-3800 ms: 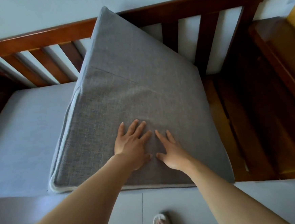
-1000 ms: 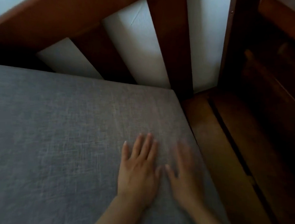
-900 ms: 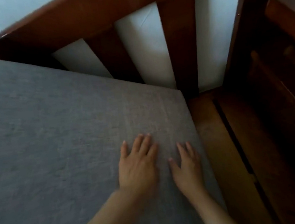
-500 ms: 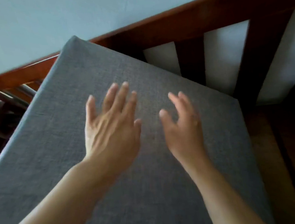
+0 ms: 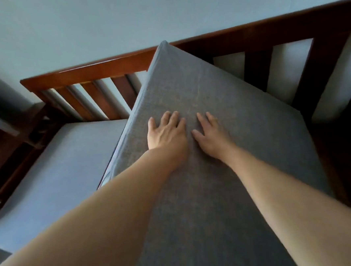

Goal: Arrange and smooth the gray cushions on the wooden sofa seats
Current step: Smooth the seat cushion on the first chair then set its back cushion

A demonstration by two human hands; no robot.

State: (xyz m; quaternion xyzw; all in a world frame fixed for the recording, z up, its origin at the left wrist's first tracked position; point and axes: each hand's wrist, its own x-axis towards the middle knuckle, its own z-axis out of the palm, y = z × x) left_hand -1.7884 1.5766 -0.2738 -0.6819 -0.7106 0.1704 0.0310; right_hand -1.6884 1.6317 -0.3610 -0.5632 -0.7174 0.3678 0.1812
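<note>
— While both palms lie flat on the dark gray cushion (image 5: 224, 150), how should the smoothing go?
— From the head view, the left hand (image 5: 166, 133) and right hand (image 5: 211, 134) rest side by side, fingers straight and gripping nothing. That cushion sits skewed, one corner propped on the sofa backrest (image 5: 106, 68), overlapping the lighter cushion (image 5: 53, 163) on the left seat. I'd square it onto its own seat first, then sweep outward.
</note>
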